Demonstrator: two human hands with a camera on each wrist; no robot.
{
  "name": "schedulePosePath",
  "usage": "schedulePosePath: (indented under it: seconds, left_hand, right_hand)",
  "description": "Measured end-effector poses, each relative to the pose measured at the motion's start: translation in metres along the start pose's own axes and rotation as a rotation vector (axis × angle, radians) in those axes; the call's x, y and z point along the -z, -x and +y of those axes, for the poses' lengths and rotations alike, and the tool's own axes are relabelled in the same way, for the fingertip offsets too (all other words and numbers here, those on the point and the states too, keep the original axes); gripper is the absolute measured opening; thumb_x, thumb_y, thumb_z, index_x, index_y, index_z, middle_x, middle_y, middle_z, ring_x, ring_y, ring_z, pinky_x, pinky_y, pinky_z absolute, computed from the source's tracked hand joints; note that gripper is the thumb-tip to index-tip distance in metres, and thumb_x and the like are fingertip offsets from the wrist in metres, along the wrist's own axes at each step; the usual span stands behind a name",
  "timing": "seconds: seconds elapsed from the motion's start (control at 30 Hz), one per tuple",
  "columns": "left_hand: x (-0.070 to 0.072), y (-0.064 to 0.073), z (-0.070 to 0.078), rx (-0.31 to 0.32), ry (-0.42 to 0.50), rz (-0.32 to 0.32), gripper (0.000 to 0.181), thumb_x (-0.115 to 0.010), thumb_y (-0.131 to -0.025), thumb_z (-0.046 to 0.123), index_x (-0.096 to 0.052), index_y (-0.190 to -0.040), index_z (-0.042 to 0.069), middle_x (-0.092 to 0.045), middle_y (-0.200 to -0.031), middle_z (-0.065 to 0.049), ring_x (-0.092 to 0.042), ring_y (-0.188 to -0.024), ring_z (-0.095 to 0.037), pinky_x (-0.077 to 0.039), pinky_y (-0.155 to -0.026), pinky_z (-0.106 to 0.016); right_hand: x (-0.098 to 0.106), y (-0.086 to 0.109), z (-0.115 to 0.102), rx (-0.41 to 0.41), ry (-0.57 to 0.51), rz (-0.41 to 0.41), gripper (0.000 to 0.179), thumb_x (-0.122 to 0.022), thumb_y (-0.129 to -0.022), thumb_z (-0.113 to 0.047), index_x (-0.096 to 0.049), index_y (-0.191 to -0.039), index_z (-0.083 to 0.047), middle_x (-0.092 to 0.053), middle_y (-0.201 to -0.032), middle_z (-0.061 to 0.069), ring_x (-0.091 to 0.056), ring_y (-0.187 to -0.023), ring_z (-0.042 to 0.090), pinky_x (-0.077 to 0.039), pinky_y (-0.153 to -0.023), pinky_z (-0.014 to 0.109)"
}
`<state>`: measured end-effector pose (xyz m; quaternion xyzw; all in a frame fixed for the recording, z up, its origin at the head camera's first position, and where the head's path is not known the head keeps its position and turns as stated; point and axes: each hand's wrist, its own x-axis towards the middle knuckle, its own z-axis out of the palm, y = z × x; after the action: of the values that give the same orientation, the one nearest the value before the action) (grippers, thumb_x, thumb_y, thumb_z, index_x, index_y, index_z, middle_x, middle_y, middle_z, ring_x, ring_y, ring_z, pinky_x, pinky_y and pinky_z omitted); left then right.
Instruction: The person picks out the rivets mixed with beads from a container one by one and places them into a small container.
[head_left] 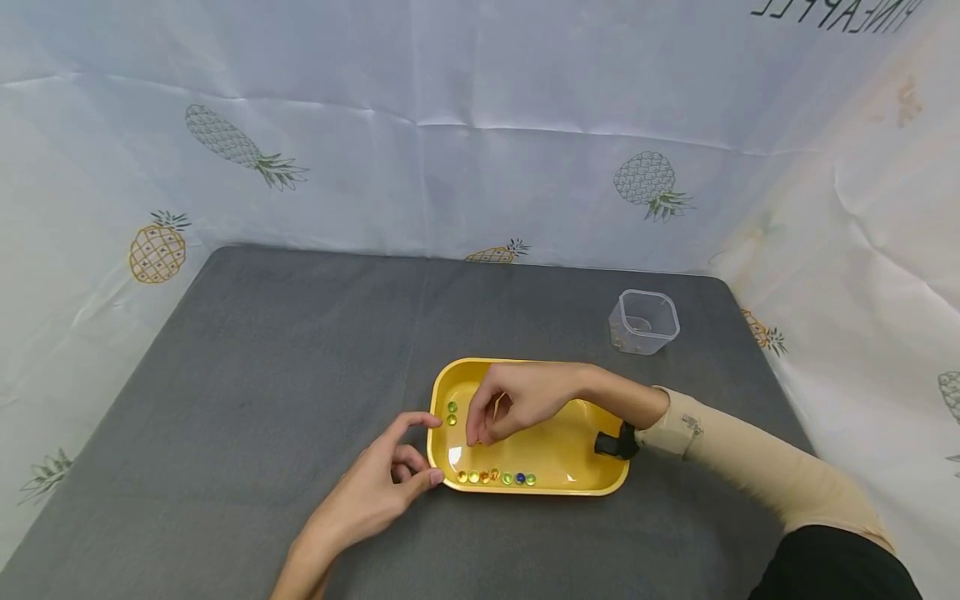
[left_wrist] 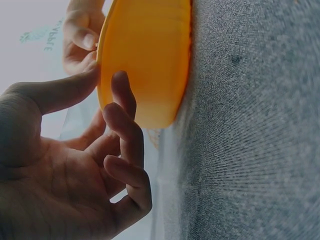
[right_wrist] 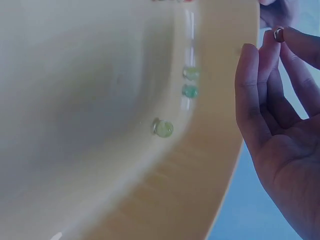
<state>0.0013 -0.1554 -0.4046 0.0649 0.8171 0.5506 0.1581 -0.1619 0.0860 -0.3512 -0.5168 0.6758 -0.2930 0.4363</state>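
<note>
A yellow tray (head_left: 555,450) lies on the grey table, its left end beside my left hand (head_left: 375,483). The thumb and index finger of that hand hold the rim, and the other fingers curl by the outer wall (left_wrist: 155,55). Over the left half of the tray, my right hand (head_left: 525,396) pinches a small glass marble (right_wrist: 278,35) between thumb and fingertip. Several marbles in amber, yellow, green and blue (head_left: 521,478) form a row along the tray's near side. Two green marbles (head_left: 452,407) sit near the left wall.
A clear plastic tub (head_left: 643,323) stands behind the tray at the right, with a few small things inside. A black wrist mount (head_left: 617,444) on the right arm hangs over the tray's right end. White pineapple-print cloth (head_left: 450,167) encloses the table (head_left: 300,358).
</note>
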Motion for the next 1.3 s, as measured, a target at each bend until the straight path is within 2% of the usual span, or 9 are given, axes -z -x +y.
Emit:
schedulePosePath:
  seconds: [0.3,0.47,0.63,0.83,1.07,1.3]
  left_hand:
    - [0.000,0.001,0.001,-0.008,0.005,-0.004,0.058,-0.080,-0.099,0.020,-0.051,-0.149,0.017,-0.075,-0.086,-0.008,-0.056,-0.065,-0.005,-0.046,-0.062,-0.024]
    - [0.000,0.000,0.001,-0.003,0.017,-0.010,0.058,-0.079,-0.100,0.019,-0.050,-0.150,0.016,-0.075,-0.086,-0.009,-0.056,-0.064,-0.006,-0.047,-0.061,-0.024]
    - [0.001,0.001,0.001,0.003,0.019,-0.014,0.058,-0.079,-0.100,0.018,-0.050,-0.150,0.016,-0.075,-0.086,-0.009,-0.056,-0.064,-0.006,-0.047,-0.062,-0.024]
    - [0.001,0.001,0.001,0.005,0.026,-0.013,0.058,-0.080,-0.100,0.018,-0.050,-0.150,0.016,-0.074,-0.086,-0.009,-0.056,-0.064,-0.006,-0.046,-0.062,-0.024]
    - [0.001,0.001,0.001,0.006,0.029,-0.015,0.059,-0.080,-0.100,0.019,-0.050,-0.151,0.016,-0.074,-0.086,-0.009,-0.056,-0.064,-0.007,-0.047,-0.062,-0.024]
    - [0.001,0.001,0.000,0.002,0.028,-0.009,0.058,-0.080,-0.099,0.019,-0.050,-0.149,0.016,-0.074,-0.086,-0.009,-0.056,-0.065,-0.007,-0.047,-0.063,-0.024]
  right_hand:
    - [0.008,0.015,-0.001,0.040,-0.026,0.069,0.017,-0.071,-0.103,-0.011,-0.079,-0.117,-0.002,-0.080,-0.114,0.019,-0.068,-0.095,0.004,-0.064,-0.095,0.040]
    - [0.013,0.026,-0.002,0.042,-0.040,0.127,0.014,-0.072,-0.103,-0.011,-0.080,-0.115,-0.008,-0.081,-0.113,0.015,-0.072,-0.098,0.008,-0.064,-0.096,0.037]
    - [0.019,0.037,-0.001,0.038,-0.055,0.189,0.013,-0.073,-0.103,-0.010,-0.080,-0.114,-0.009,-0.080,-0.112,0.009,-0.075,-0.100,0.013,-0.064,-0.097,0.037]
    - [0.025,0.053,0.002,0.055,-0.077,0.272,0.013,-0.074,-0.102,-0.008,-0.080,-0.114,-0.010,-0.079,-0.111,0.008,-0.075,-0.101,0.022,-0.064,-0.096,0.035]
    - [0.031,0.073,0.006,0.102,-0.106,0.358,0.017,-0.072,-0.101,0.001,-0.078,-0.116,-0.006,-0.078,-0.113,0.010,-0.074,-0.100,0.021,-0.065,-0.094,0.036]
    - [0.034,0.093,0.009,0.100,-0.083,0.446,0.015,-0.071,-0.100,0.003,-0.076,-0.115,0.003,-0.076,-0.113,0.000,-0.073,-0.099,0.021,-0.065,-0.093,0.032]
